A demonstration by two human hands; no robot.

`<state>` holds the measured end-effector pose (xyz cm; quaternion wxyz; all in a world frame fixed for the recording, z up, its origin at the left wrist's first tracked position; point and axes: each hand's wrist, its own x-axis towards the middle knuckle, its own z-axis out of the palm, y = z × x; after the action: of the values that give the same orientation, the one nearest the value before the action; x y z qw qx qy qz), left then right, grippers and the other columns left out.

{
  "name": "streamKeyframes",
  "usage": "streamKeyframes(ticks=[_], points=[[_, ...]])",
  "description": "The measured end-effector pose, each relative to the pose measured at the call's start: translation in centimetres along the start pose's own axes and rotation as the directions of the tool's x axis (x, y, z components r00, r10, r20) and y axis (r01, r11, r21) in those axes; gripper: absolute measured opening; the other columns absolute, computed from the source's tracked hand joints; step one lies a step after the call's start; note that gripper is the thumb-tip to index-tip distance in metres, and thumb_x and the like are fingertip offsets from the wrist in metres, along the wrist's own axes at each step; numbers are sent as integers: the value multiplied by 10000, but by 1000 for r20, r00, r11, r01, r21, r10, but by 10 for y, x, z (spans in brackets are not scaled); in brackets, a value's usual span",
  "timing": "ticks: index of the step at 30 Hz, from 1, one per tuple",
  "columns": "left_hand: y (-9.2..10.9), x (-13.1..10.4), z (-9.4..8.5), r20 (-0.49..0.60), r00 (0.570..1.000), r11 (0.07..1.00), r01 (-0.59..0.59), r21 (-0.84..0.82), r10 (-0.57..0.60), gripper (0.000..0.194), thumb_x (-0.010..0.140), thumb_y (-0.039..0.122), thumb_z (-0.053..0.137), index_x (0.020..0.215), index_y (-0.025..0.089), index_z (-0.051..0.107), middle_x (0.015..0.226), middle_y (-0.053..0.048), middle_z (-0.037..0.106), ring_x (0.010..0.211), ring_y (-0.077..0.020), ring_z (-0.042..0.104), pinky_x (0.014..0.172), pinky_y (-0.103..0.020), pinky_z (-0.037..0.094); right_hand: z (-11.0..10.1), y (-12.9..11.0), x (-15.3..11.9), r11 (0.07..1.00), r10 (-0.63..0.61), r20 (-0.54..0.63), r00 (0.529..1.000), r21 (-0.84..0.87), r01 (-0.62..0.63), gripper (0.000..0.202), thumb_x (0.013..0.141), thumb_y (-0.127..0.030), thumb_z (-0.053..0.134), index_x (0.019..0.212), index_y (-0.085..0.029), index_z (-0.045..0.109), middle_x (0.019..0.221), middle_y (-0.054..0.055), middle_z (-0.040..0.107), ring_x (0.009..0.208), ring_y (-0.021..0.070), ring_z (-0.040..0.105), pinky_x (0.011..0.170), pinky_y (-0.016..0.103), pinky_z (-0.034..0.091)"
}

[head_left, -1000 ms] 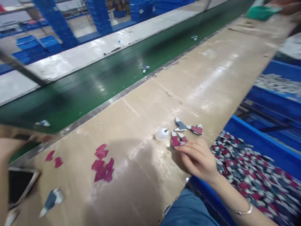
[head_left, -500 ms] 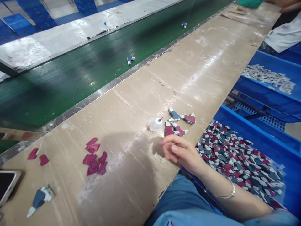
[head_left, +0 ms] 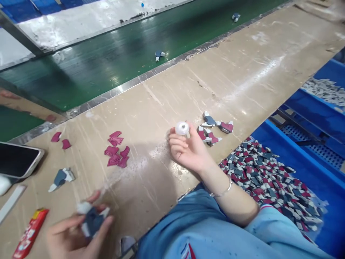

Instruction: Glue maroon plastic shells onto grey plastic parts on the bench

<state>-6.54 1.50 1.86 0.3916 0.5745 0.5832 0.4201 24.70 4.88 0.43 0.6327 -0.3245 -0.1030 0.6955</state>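
My left hand (head_left: 78, 233), low in the view and slightly blurred, grips a dark blue and white plastic piece (head_left: 94, 220) between thumb and fingers. Held in my right hand (head_left: 187, 149) is a small translucent squeeze bottle (head_left: 182, 128), its round end tilted up toward me. Just right of that hand lie several joined plastic pieces (head_left: 212, 137) in maroon, dark blue and white. Loose maroon parts (head_left: 113, 155) are grouped between my hands. One blue and white piece (head_left: 60, 178) rests on the table above my left hand.
A phone (head_left: 18, 158), a red wrapper (head_left: 31, 232) and a white strip (head_left: 12, 203) lie at the left. Beyond the tan table (head_left: 172, 97) runs a green belt (head_left: 107, 59) bearing two pieces. At right, a blue bin (head_left: 330, 201) holds many assembled pieces.
My right hand has closed around the bottle, lifting it from the table. My left hand has come into view with a blue and white piece. The view has shifted left and down.
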Motion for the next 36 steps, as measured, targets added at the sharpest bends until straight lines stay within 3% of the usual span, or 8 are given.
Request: streamKeyframes(ticks=[2, 4, 7, 11, 16, 21, 26, 36], points=[[-2, -18, 26, 18, 1000, 990, 24, -140, -22, 480, 677, 154, 985, 926, 268, 591, 1117, 62, 867, 750, -171, 856, 692, -230, 736, 6, 19, -9, 963, -124, 17, 992, -239, 125, 568, 959, -768, 666, 767, -245, 558, 568, -108, 346, 458, 81, 216, 409, 213, 272], [2, -29, 53, 39, 999, 967, 38, -250, -30, 466, 726, 130, 968, 953, 262, 583, 1201, 26, 858, 761, -164, 864, 740, -232, 739, 6, 39, -21, 819, -302, 82, 950, -488, 303, 586, 928, -826, 662, 859, -243, 655, 608, -66, 506, 457, 101, 367, 423, 245, 363], [6, -30, 82, 58, 997, 930, 75, -360, -58, 467, 793, 115, 920, 1044, 276, 560, 1182, 10, 853, 848, -169, 875, 798, -247, 733, -3, 58, -37, 633, -473, 194, 859, -604, 485, 557, 841, -771, 813, 1048, -260, 737, 784, -12, 690, 562, 145, 572, 499, 290, 496], [4, -24, 90, 167, 977, 941, 179, -286, -135, 606, 814, 130, 883, 1313, 285, 577, 1181, -23, 841, 924, -187, 865, 801, -268, 714, -18, 64, -43, 494, -600, 269, 754, -617, 613, 440, 850, -620, 890, 1073, -261, 765, 922, 18, 763, 686, 184, 707, 549, 311, 572], [5, -24, 86, 253, 950, 938, 245, -245, -182, 616, 852, 153, 846, 1405, 292, 614, 1199, -30, 832, 954, -181, 844, 791, -244, 674, -20, 64, -43, 94, -672, 471, 572, -711, 696, 366, 1009, -570, 737, 1105, -220, 779, 944, 54, 781, 755, 215, 777, 612, 343, 639], [9, -24, 87, 271, 940, 925, 278, -259, -207, 634, 840, 153, 866, 1413, 273, 625, 1185, -32, 841, 951, -188, 847, 821, -260, 683, -17, 64, -43, -15, -642, 529, 555, -732, 681, 452, 984, -665, 729, 1067, -223, 775, 934, 55, 770, 736, 220, 770, 567, 346, 628], [10, -24, 87, 280, 939, 920, 279, -277, -200, 626, 844, 139, 842, 1421, 259, 634, 1204, -40, 844, 982, -208, 854, 864, -294, 704, -14, 62, -44, -107, -657, 549, 516, -746, 657, 421, 1014, -651, 689, 1048, -235, 749, 897, 25, 753, 703, 191, 741, 566, 327, 611], [11, -25, 86, 282, 938, 916, 282, -286, -201, 642, 837, 151, 854, 1439, 260, 659, 1220, -52, 853, 1018, -243, 858, 913, -341, 713, -10, 61, -51, -83, -659, 514, 550, -776, 626, 465, 968, -731, 698, 962, -273, 778, 808, 36, 748, 609, 216, 714, 462, 360, 579]])
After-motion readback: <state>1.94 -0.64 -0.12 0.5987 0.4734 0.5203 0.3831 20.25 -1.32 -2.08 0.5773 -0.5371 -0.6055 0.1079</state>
